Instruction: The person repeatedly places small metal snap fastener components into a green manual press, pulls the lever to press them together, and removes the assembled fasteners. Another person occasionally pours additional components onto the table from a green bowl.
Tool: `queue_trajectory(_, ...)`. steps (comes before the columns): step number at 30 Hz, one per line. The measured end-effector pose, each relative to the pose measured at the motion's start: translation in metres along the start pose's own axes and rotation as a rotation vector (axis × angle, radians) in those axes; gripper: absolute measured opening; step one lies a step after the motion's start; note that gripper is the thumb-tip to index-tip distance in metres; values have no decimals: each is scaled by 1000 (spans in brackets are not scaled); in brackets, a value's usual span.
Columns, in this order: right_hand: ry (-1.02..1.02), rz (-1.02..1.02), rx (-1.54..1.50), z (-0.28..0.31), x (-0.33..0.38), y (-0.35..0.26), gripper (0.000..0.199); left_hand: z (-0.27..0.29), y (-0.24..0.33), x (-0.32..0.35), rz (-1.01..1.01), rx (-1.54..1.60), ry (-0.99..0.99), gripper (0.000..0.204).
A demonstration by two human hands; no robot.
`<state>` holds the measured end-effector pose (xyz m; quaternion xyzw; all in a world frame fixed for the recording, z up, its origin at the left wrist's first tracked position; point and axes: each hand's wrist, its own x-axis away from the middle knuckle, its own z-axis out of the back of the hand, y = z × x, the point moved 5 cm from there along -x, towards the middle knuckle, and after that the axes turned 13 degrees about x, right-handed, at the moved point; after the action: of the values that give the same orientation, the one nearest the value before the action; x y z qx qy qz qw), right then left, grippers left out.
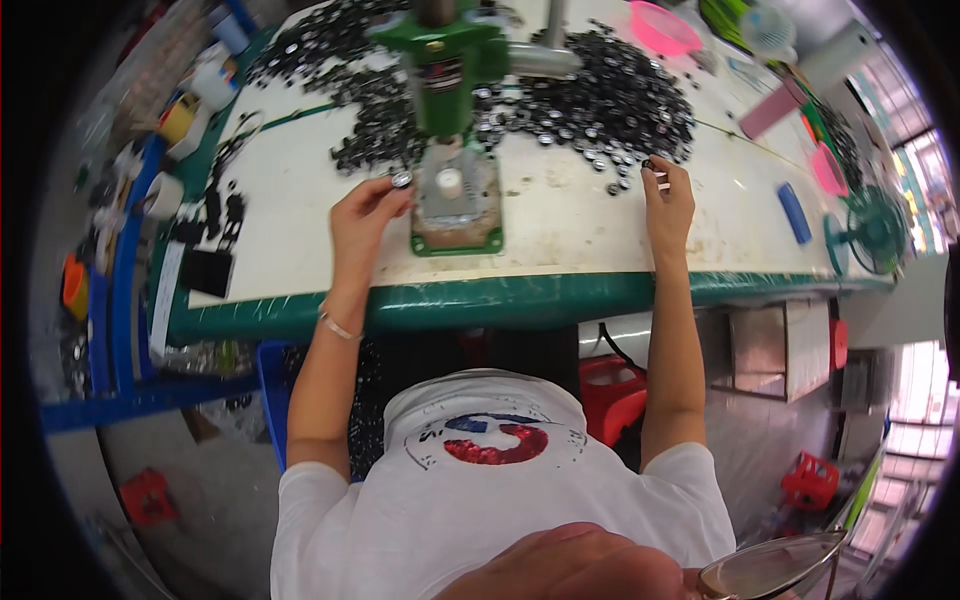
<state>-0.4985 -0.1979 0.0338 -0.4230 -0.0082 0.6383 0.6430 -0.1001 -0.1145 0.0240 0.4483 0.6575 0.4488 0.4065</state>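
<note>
My left hand pinches a small round dark button part just left of the green hand press and its grey base block. Off to the right, my right hand has its fingertips on a small dark piece at the near edge of a big heap of black round parts. Both hands rest on the white tabletop.
A second heap of black parts lies at the back left. Pink bowls stand at the back and at the right, near a green fan and a blue cylinder. Tape rolls line the left shelf.
</note>
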Motion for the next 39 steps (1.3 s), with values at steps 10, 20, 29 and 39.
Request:
queue_trajectory(10, -550, 304, -551, -74, 56, -189, 27, -17, -5, -4, -39, 114, 4, 13)
queue_trajectory(20, -676, 218, -538, -97, 57, -183, 37, -27, 9, -8, -242, -27, -67, 13)
queue_trajectory(29, -509, 29, -688, -71, 17, -149, 39, -47, 21, -17, -396, -180, -157, 11)
queue_trajectory(39, -409, 70, -1091, -3, -107, -218, 30, -53, -2, -30, -266, 242, -223, 7)
